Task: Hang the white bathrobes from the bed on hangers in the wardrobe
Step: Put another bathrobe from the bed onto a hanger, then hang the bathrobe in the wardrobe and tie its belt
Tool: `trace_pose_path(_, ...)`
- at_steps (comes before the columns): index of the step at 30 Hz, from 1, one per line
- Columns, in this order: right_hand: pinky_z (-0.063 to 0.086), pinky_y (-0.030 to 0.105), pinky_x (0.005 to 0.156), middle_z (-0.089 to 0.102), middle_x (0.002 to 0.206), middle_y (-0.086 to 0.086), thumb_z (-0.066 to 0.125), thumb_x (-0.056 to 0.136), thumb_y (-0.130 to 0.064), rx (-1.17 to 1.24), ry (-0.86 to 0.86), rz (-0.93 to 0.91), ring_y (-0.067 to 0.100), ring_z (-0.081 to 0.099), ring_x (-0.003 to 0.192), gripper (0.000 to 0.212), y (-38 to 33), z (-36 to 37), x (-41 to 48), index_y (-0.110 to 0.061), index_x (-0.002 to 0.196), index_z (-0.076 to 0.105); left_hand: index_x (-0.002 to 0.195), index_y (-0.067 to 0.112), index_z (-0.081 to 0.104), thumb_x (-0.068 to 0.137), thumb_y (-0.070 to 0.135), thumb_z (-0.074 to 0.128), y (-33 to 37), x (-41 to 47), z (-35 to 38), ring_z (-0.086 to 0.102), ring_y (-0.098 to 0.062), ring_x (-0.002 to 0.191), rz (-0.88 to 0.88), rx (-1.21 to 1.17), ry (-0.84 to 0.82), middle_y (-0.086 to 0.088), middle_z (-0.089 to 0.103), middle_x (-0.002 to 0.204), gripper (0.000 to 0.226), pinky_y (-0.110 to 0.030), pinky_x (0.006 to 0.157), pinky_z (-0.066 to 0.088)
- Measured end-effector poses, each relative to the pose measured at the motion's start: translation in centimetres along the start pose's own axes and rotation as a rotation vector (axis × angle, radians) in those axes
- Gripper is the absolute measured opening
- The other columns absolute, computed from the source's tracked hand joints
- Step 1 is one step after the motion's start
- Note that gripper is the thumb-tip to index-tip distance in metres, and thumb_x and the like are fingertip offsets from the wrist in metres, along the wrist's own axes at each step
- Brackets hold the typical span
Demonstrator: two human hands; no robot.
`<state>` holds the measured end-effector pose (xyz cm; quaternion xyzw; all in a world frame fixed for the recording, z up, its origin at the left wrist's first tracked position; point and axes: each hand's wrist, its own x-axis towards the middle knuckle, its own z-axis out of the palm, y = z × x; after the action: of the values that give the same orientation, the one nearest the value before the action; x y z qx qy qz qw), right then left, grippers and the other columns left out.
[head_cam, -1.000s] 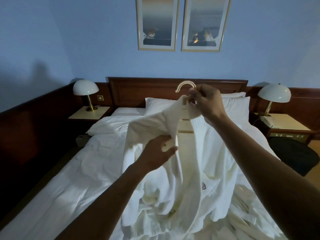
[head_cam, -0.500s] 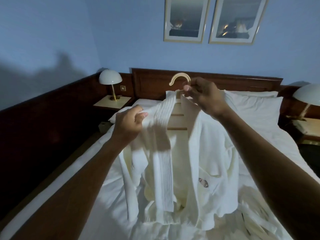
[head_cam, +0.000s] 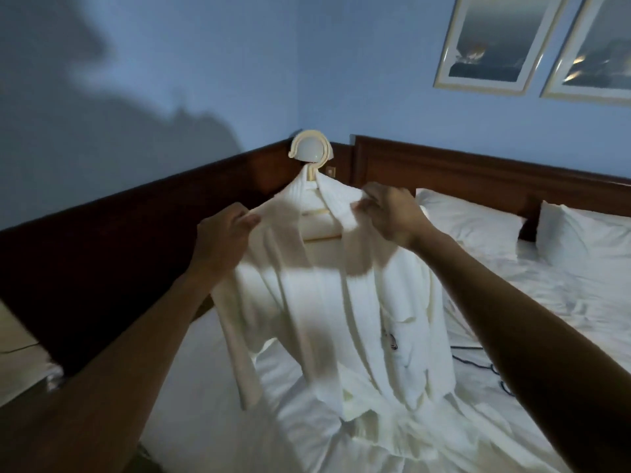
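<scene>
A white bathrobe [head_cam: 327,302] hangs on a pale wooden hanger [head_cam: 312,165], held up over the bed [head_cam: 546,295]. Its hook rises above the collar, in front of a lamp. My left hand [head_cam: 222,244] pinches the robe's left shoulder. My right hand [head_cam: 389,213] grips the right shoulder near the collar. Both lapels fall straight down, and a small crest shows on the chest pocket. The hem bunches on the sheet. No wardrobe is in view.
A dark wooden wall panel [head_cam: 102,268] runs along the left, meeting the headboard [head_cam: 478,179]. Two white pillows [head_cam: 467,227] lie at the bed's head. Two framed pictures [head_cam: 495,42] hang on the blue wall. A dark cable [head_cam: 478,363] lies on the sheet.
My view has swung left. My left hand rose from the lapel to the left shoulder. My right hand left the hook's base for the right shoulder. The robe now sits squarely on the hanger.
</scene>
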<state>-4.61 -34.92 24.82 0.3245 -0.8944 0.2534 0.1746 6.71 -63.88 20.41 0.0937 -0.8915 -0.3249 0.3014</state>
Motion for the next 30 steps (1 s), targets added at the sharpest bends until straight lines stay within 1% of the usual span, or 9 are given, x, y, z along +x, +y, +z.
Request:
trace_pose_path(4, 0.047, 0.041, 0.065, 0.063, 0.071, 0.003, 0.056, 0.094, -0.041, 0.080, 0.003, -0.092, 0.035, 0.062, 0.074, 0.027, -8.3, 3.9, 4.0, -0.020, 0.076, 0.051, 0.080, 0.014, 0.060, 0.102, 0.034, 0.058, -4.9, -0.7, -7.5, 0.052, -0.007, 0.063, -0.070, 0.010, 0.094, 0.001, 0.060, 0.072, 0.030, -0.015, 0.054, 0.036)
trace_pose_path(6, 0.042, 0.039, 0.062, 0.055, 0.062, -0.004, 0.063, 0.096, -0.038, 0.144, 0.016, -0.145, 0.027, 0.055, 0.065, 0.035, -12.3, 6.1, 5.8, -0.024, 0.070, 0.044, 0.080, 0.014, 0.061, 0.101, 0.035, 0.058, -7.8, -1.0, -11.5, 0.055, -0.011, 0.067, -0.094, 0.031, 0.136, -0.001, 0.062, 0.074, 0.030, -0.022, 0.058, 0.039)
trace_pose_path(9, 0.033, 0.036, 0.062, 0.050, 0.063, -0.009, 0.066, 0.097, -0.037, 0.190, 0.039, -0.224, 0.024, 0.053, 0.068, 0.032, -18.4, 9.7, 8.5, -0.020, 0.076, 0.050, 0.078, 0.018, 0.060, 0.099, 0.038, 0.060, -12.1, -1.6, -17.9, 0.057, -0.018, 0.070, -0.132, 0.078, 0.231, 0.004, 0.062, 0.073, 0.029, -0.034, 0.063, 0.040)
trace_pose_path(10, 0.032, 0.035, 0.063, 0.052, 0.066, -0.010, 0.065, 0.098, -0.037, 0.205, 0.040, -0.248, 0.024, 0.055, 0.072, 0.029, -20.5, 10.9, 9.4, -0.020, 0.079, 0.052, 0.078, 0.018, 0.059, 0.098, 0.039, 0.061, -13.3, -2.0, -20.1, 0.056, -0.017, 0.070, -0.141, 0.103, 0.272, 0.006, 0.060, 0.071, 0.029, -0.034, 0.064, 0.040)
trace_pose_path(12, 0.043, 0.037, 0.069, 0.064, 0.077, -0.007, 0.063, 0.097, -0.040, 0.247, 0.027, -0.308, 0.026, 0.061, 0.082, 0.025, -25.0, 13.4, 11.1, -0.018, 0.086, 0.059, 0.075, 0.019, 0.056, 0.097, 0.038, 0.063, -15.5, -3.2, -24.5, 0.053, -0.012, 0.066, -0.163, 0.151, 0.342, 0.007, 0.057, 0.067, 0.030, -0.032, 0.062, 0.040)
trace_pose_path(14, 0.050, 0.042, 0.072, 0.067, 0.082, -0.003, 0.060, 0.095, -0.047, 0.305, -0.004, -0.358, 0.027, 0.063, 0.084, 0.031, -29.6, 15.7, 12.4, -0.016, 0.090, 0.060, 0.075, 0.017, 0.058, 0.096, 0.038, 0.064, -17.5, -4.5, -28.6, 0.054, -0.012, 0.065, -0.194, 0.205, 0.405, 0.006, 0.057, 0.066, 0.030, -0.031, 0.061, 0.040)
trace_pose_path(19, 0.043, 0.034, 0.070, 0.065, 0.083, -0.005, 0.063, 0.096, -0.043, 0.454, -0.106, -0.503, 0.021, 0.062, 0.083, 0.023, -40.7, 20.7, 14.4, -0.021, 0.090, 0.062, 0.082, 0.018, 0.067, 0.096, 0.040, 0.064, -21.3, -8.8, -38.0, 0.061, -0.014, 0.071, -0.316, 0.294, 0.536, 0.002, 0.065, 0.075, 0.026, -0.034, 0.065, 0.045)
trace_pose_path(24, 0.050, 0.038, 0.082, 0.068, 0.093, -0.006, 0.061, 0.096, -0.045, 0.585, -0.187, -0.658, 0.021, 0.065, 0.091, 0.017, -51.9, 25.5, 15.4, -0.029, 0.093, 0.064, 0.079, 0.019, 0.066, 0.093, 0.043, 0.064, -24.4, -13.6, -46.3, 0.059, -0.012, 0.066, -0.457, 0.405, 0.674, 0.003, 0.064, 0.072, 0.027, -0.032, 0.061, 0.044)
trace_pose_path(30, 0.051, 0.038, 0.082, 0.072, 0.096, -0.001, 0.057, 0.093, -0.051, 0.720, -0.251, -0.835, 0.022, 0.066, 0.092, 0.035, -64.5, 31.0, 16.3, -0.019, 0.100, 0.070, 0.081, 0.014, 0.065, 0.095, 0.035, 0.067, -27.9, -18.7, -55.0, 0.055, -0.013, 0.070, -0.457, 0.632, 0.815, 0.001, 0.062, 0.071, 0.026, -0.030, 0.065, 0.036)
